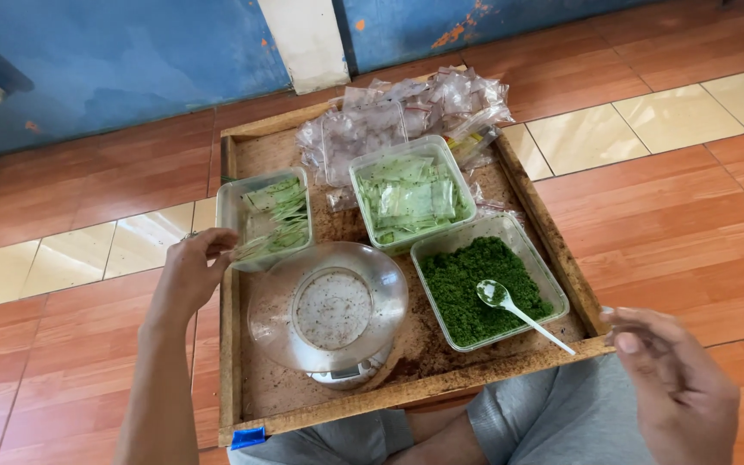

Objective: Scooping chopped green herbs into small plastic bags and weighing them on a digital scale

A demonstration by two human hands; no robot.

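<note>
- The left hand (189, 274) reaches to the left tub (270, 215) on the tray (406, 392) and pinches a thin green bag (256, 247).
- The right hand (673, 387) hangs near the tray's corner, fingers loosely curled, holding nothing.

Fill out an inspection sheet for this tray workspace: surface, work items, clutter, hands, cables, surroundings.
Surface: wooden tray with raised rim, stained, resting over the person's lap.
Work items: left tub of small green-filled packets; middle tub of similar flat packets; right tub of green powder with a white spoon in it; clear bowl sitting on a small scale.
Clutter: heap of empty clear bags at the tray's far edge.
Hands: left hand at the left tub's near corner, fingertips pinching a packet; right hand off the tray's right corner, whether it holds anything cannot be told.
Cables: nothing seen.
Surroundings: tiled floor, blue wall.
</note>
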